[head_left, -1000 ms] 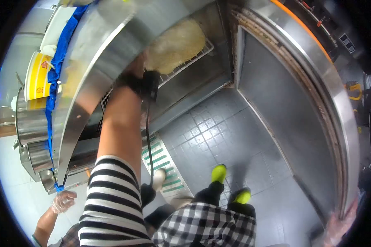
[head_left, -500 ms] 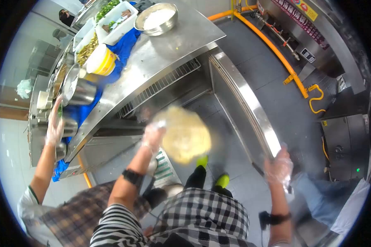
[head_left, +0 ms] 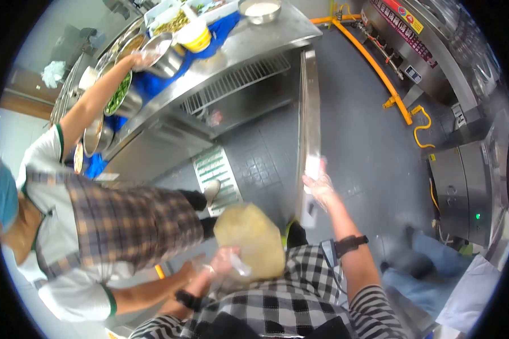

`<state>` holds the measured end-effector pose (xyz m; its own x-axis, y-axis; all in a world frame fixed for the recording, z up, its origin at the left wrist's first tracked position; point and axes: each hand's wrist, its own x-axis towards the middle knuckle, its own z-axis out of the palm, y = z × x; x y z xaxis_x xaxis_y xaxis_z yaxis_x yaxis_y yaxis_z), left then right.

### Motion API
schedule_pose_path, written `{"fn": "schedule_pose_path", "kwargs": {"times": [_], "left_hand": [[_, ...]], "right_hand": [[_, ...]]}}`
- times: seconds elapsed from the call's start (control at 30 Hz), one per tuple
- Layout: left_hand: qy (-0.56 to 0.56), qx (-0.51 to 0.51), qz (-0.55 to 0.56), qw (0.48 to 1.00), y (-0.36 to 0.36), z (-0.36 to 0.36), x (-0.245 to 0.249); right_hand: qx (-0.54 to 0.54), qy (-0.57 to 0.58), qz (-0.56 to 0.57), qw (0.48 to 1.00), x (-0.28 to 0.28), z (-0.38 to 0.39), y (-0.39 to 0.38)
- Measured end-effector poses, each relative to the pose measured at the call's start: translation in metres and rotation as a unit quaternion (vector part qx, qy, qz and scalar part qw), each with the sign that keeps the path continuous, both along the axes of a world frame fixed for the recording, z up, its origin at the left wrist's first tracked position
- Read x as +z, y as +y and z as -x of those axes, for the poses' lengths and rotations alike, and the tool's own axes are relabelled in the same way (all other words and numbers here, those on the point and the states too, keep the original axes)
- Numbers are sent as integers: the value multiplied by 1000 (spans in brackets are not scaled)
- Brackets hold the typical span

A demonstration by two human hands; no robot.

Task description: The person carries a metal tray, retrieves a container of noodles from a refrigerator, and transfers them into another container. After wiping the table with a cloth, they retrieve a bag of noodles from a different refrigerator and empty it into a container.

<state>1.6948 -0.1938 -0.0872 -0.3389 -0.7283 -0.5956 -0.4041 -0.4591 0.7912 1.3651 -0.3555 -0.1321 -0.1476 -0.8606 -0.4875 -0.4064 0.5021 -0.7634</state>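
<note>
My left hand, in a clear plastic glove, is closed on a round, pale yellow slab that looks like dough in clear plastic. It hangs low in front of my checkered apron. At the right, my gloved right hand is on the near end of an open steel cabinet door. Its fingers look wrapped round the door's edge. Behind the door, the under-counter cabinet stands open with a wire shelf inside.
A co-worker in a plaid apron stands close at left, one arm over a steel pot. Food tubs and a steel bowl of white powder line the counter. Another person's jeans show at right. An orange pipe runs behind.
The yellow slab has come down and nearer my body in my left hand. The cabinet door has swung leftward with my right hand. The co-worker's hand has moved over the steel pot.
</note>
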Motion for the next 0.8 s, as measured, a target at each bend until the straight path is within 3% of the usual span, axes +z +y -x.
{"fn": "schedule_pose_path", "kwargs": {"times": [0.03, 0.07, 0.13, 0.2, 0.27, 0.33, 0.37, 0.43, 0.47, 0.5, 0.6, 0.63, 0.67, 0.7, 0.73, 0.8], "left_hand": [[-5, -70, 3, 998, 8, -6, 9], [-1, -75, 1, 997, 18, -6, 18], [78, -84, -12, 993, 30, -7, 27], [156, -132, 2, 979, 37, -10, 28], [165, 61, -222, 959, 34, 1, 45], [259, 27, -260, 930, 22, 14, 52], [229, -39, -227, 946, 24, 19, 46], [207, -140, -191, 949, 25, 26, 24], [162, -239, -87, 954, 32, 32, 8], [119, -323, 24, 938, 40, 43, 4], [157, -412, 93, 893, 59, 102, 14], [199, -321, -118, 918, 72, 116, 3], [201, -338, -118, 912, 82, 129, 1], [165, -468, 27, 868, 86, 147, 2], [127, -577, 174, 788, 93, 164, 3], [174, -613, 133, 759, 112, 197, 17]], "right_hand": [[58, -112, -45, 991, 15, -8, 18], [166, -96, -17, 981, 16, -20, 43], [170, -83, -2, 982, 11, -56, 119], [286, -80, 1, 955, 18, -74, 174], [240, -157, -94, 953, 27, -85, 225], [201, -139, -74, 967, 35, -81, 259], [133, -124, -66, 981, 41, -71, 276], [157, -68, -112, 979, 50, -59, 306], [123, -61, -109, 984, 53, -51, 327], [111, -28, -116, 987, 54, -41, 351], [25, 14, -149, 988, 49, -14, 414], [-27, 14, -166, 986, 45, -10, 442], [-78, 10, -181, 980, 44, -9, 469], [-97, 11, -179, 979, 51, -10, 490], [-165, 2, -174, 971, 59, -14, 513], [-278, 1, -159, 947, 66, -23, 560]]}}
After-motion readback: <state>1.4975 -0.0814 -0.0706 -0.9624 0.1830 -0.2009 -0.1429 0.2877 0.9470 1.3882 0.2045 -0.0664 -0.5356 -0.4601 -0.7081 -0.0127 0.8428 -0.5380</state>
